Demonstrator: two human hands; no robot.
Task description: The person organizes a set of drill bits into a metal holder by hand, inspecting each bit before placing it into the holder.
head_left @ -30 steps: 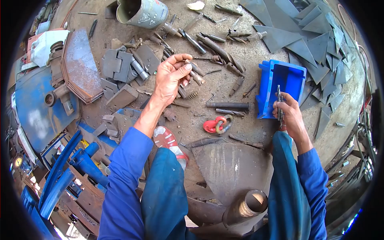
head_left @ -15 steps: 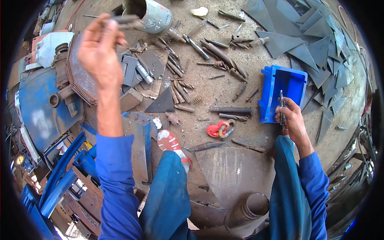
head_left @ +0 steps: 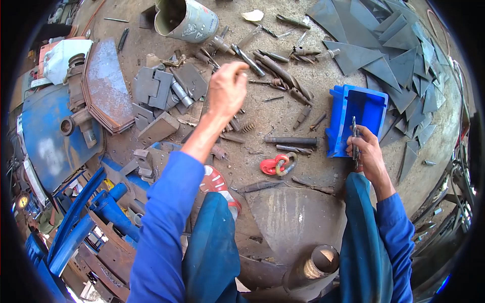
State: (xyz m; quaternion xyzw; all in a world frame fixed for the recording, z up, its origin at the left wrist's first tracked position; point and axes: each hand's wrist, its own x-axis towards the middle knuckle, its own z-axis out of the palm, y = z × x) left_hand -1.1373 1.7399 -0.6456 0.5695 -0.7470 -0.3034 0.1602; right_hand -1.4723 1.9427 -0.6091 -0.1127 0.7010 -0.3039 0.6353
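My left hand point(head_left: 227, 91) is over the middle of the floor, its fingers loosely bent and somewhat apart, with nothing showing in them. Its fingertips are close to a large twist drill bit point(head_left: 246, 59) and overlap the pile of worn bits in this view. More thick drill bits point(head_left: 285, 70) lie just to the right of it. My right hand point(head_left: 366, 151) is closed around a slim metal drill bit point(head_left: 354, 126), held upright at the front edge of a blue plastic bin point(head_left: 334, 121).
A battered metal can point(head_left: 194, 25) lies at the top. Cut steel plates point(head_left: 379, 50) are heaped at the upper right. A red lifting hook point(head_left: 273, 165) is on the floor before my feet, with an upright pipe point(head_left: 323, 260) nearer me. Stacked plates point(head_left: 108, 81) stand on the left.
My left hand has moved right and down from beside the can to the drill bits. The metal bit it held no longer shows in it. My right hand stays by the bin.
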